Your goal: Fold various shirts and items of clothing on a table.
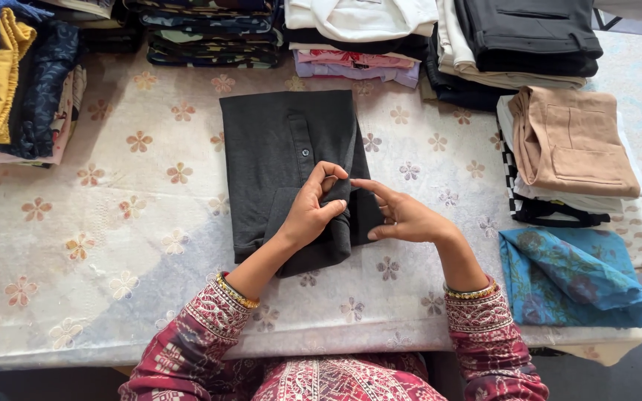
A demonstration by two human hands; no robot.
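Observation:
A dark grey buttoned shirt (276, 141) lies folded into a rectangle on the flower-patterned table cover (113, 223). My left hand (313, 208) pinches a fold of the shirt near its right edge, thumb and fingers closed on the fabric. My right hand (399, 215) hovers just to the right of it with fingers spread, the fingertips at the shirt's right edge and holding nothing. Both wrists wear gold bangles and red patterned sleeves.
Stacks of folded clothes line the far edge: blue, yellow and dark ones (9, 82) at left, camouflage (209, 33), white and pink (358, 37), black and cream (521, 41). A tan garment (570, 141) tops a pile at right, with a blue printed cloth (566, 275) nearer me.

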